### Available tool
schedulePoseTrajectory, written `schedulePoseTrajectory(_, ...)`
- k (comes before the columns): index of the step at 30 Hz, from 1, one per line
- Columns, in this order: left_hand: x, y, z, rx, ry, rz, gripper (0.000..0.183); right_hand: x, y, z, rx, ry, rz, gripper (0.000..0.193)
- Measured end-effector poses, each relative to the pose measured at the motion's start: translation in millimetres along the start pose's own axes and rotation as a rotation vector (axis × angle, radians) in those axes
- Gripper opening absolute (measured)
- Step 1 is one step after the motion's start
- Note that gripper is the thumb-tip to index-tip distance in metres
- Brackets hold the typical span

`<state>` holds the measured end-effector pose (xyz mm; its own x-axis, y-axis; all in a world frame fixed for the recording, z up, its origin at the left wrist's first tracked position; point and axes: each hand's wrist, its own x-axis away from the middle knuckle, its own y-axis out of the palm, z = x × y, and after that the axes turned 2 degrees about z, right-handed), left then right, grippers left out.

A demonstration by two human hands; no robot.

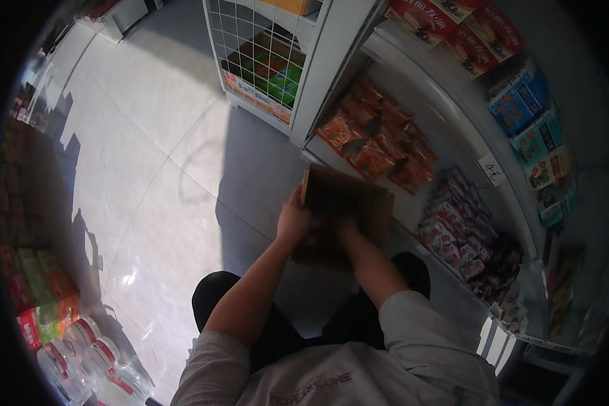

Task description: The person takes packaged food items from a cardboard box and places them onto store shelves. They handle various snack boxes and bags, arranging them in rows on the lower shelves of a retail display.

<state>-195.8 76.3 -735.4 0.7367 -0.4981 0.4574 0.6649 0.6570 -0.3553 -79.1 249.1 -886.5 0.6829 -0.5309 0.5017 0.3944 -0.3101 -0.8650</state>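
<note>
An open brown cardboard box (377,208) stands tilted between my knees, right in front of the lower shelf. Its left wall is in the grip of my left hand (294,220), with the fingers wrapped over the edge. My right hand (348,229) reaches down into the dark inside of the box, where its fingers are hidden. Something reddish lies in the box between my hands, too dim to name. Closest to the box on the shelf are orange-red snack packets (375,145).
Small red-and-white packets (457,227) are piled on the lower shelf at right. Above them runs a curved shelf edge (474,115) bearing red boxes (463,34) and blue pouches (521,101). A white wire rack (264,61) stands ahead. Clear tubs (91,355) sit at lower left.
</note>
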Motion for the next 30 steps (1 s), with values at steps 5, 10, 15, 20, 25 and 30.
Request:
schedulePoseTrajectory(5,-7.1,6.7,-1.6,0.028,0.074,0.006,0.074,10.9,-31.3,-5.7,-0.211,-0.199,-0.022,0.040)
schedulePoseTrajectory(10,-6.3,2.5,0.4,0.016,0.013,-0.004,0.073,71.1,-145.9,-31.9,-0.311,-0.503,-0.151,0.036)
schedulePoseTrajectory(15,-18.4,13.6,-12.5,0.066,0.059,-0.019,0.072,135.3,-291.2,-27.5,-0.568,-0.869,0.703,0.015)
schedulePoseTrajectory(20,-3.4,3.0,6.9,0.056,0.044,-0.030,0.073,137.0,-418.7,8.4,-0.664,-0.691,1.348,0.034)
schedulePoseTrajectory(25,0.6,3.3,7.8,0.048,0.022,-0.027,0.073,101.1,-511.3,5.0,-1.262,-0.525,1.221,0.062)
schedulePoseTrajectory(30,-5.8,7.5,-2.0,0.041,0.010,-0.012,0.072,57.2,-540.0,8.0,-1.144,-0.356,1.206,0.087)
